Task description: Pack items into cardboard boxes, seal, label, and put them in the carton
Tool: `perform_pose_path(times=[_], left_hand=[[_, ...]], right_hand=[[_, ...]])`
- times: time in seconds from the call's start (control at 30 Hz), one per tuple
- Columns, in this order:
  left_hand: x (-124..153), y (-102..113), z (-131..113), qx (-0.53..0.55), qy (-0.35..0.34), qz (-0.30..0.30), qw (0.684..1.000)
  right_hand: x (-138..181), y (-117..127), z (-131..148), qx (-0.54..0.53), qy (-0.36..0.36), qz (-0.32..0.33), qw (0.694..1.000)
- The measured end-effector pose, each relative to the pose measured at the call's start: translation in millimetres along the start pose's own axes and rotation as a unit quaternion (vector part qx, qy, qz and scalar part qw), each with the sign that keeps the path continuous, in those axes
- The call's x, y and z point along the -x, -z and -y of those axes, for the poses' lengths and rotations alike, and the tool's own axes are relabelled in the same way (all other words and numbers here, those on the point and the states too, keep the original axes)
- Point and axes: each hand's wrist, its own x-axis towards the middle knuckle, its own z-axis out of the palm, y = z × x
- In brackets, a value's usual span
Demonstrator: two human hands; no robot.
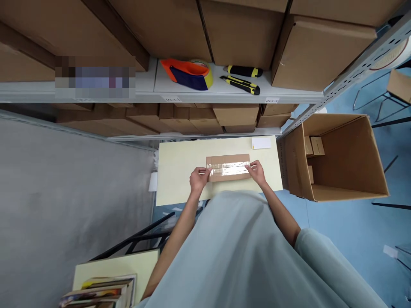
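Note:
A small flat cardboard box (pixel 227 161) lies on a pale yellow table (pixel 180 171), with a strip of clear tape (pixel 229 169) running along its top. My left hand (pixel 198 178) presses on the tape at the box's left end, fingers curled. At the right end my right hand (pixel 257 172) pinches or presses the tape's other end.
A large open carton (pixel 349 188) with a few small boxes inside stands right of the table. On the shelf above lie an orange tape dispenser (pixel 188 73) and two yellow-black utility knives (pixel 242 79), among cardboard boxes. A white card (pixel 261 143) rests at the table's far corner. Books (pixel 99 291) lie at bottom left.

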Motion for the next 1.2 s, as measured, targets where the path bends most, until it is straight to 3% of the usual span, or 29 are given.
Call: perform_pose_path(times=[0.3, 0.77, 1.2], left_hand=[[-2.2, -7.1, 12.9, 0.032, -0.009, -0.015, 0.999], [-8.5, -15.7, 30.7, 0.060, -0.018, -0.021, 0.998], [-9.0, -14.2, 26.4, 0.093, -0.017, -0.008, 0.995]], right_hand=[[-5.6, 0.9, -6.4, -0.058, -0.004, 0.012, 0.998], [-4.8, 3.3, -7.8, -0.052, 0.006, 0.016, 0.998], [-4.8, 4.0, -2.3, -0.045, 0.002, 0.014, 0.999]])
